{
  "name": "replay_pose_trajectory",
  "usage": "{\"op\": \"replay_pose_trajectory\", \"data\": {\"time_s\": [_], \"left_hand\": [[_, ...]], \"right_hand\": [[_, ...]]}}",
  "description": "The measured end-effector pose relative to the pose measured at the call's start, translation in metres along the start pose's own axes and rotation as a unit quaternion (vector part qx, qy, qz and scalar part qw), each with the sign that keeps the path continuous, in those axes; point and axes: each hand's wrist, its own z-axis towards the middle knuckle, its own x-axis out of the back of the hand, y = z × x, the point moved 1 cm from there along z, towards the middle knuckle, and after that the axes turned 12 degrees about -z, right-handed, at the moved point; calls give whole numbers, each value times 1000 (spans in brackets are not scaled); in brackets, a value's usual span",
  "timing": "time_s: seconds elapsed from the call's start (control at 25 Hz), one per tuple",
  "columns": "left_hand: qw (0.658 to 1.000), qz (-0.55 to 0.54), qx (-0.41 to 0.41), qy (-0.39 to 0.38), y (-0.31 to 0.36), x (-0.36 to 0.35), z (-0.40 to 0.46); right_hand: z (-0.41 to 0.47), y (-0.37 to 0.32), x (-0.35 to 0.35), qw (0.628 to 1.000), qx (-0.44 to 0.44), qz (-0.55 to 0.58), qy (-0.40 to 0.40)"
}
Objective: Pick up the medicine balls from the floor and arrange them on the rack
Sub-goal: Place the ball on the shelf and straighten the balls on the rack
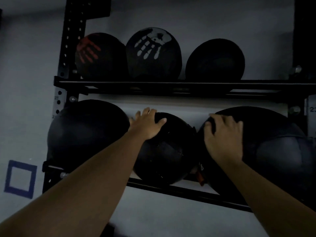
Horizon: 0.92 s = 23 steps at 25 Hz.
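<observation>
The room is dim, and everything reads in grey and black. A plain pale wall [188,17] fills the far side of the view, smooth and unmarked across its upper part. Low on the left, a square outline of dark blue tape [20,179] is stuck flat to the wall, its inside left bare. A brighter band of wall [184,109] shows at mid-height, where more light falls. At the far left edge a dark shape [0,18] is cut off by the frame and cannot be made out.

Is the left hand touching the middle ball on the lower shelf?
Touching. Head view shows the left hand lying flat on the middle ball, thumb on its top.
</observation>
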Motion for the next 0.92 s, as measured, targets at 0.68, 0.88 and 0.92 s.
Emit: {"op": "replay_pose_trajectory", "data": {"time_s": [0.68,0.88,0.92], "left_hand": [[976,-193,94,17,-63,-33,26],[986,-159,51,8,-75,-28,9],[982,-190,-8,-8,-81,-27,5]], "right_hand": [[62,-79,-127,981,2,44,-192],[83,-68,-136,977,69,53,-195],[74,-68,-135,984,61,71,-154]]}}
